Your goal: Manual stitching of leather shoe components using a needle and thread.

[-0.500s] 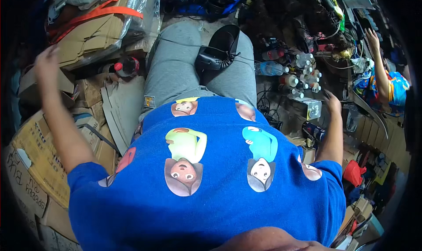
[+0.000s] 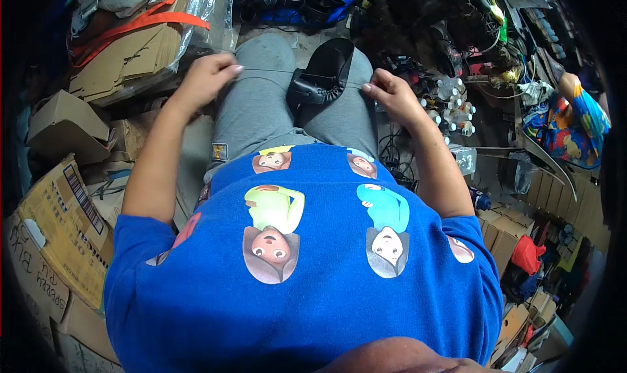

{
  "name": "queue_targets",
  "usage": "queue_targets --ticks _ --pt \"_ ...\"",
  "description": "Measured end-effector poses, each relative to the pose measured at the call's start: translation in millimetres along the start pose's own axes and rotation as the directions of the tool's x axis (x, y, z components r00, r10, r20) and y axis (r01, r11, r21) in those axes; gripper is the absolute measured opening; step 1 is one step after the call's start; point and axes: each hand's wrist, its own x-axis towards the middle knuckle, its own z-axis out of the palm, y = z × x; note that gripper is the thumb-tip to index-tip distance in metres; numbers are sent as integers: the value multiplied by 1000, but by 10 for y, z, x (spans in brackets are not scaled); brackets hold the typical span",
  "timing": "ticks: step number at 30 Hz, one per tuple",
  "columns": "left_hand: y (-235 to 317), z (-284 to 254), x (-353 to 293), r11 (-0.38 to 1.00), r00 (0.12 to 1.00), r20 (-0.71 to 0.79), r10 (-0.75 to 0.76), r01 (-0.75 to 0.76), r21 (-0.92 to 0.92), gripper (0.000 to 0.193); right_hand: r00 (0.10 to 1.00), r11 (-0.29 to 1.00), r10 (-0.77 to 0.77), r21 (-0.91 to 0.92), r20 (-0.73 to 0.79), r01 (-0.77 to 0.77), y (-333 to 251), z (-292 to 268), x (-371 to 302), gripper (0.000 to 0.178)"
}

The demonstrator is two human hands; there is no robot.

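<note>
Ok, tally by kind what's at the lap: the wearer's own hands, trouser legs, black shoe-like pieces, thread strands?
Own hands: 2 (left hand, right hand)
Grey trouser legs: 2
Black shoe-like piece: 1
Dark thread: strands too fine to count, left out
Total: 5

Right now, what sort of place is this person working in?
Probably a crowded workshop, perhaps a storeroom too: a black shoe-like piece has thread running from it, capped bottles cluster at the right, and cardboard boxes crowd the left.
</note>
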Motion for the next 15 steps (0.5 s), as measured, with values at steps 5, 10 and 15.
queue_targets --ticks 5,10,15 --pt "-264 -6 22 974 952 -298 77 -136 -182 33 999 999 -29 -38 -37 28 270 -240 -19 29" --pt "644 368 412 835 830 -95 550 -541 104 40 983 985 -167 -60 -70 163 -187 -176 84 19" --pt "1081 687 861 863 861 221 458 -490 120 49 970 953 -242 -178 32 244 -221 -123 243 14"
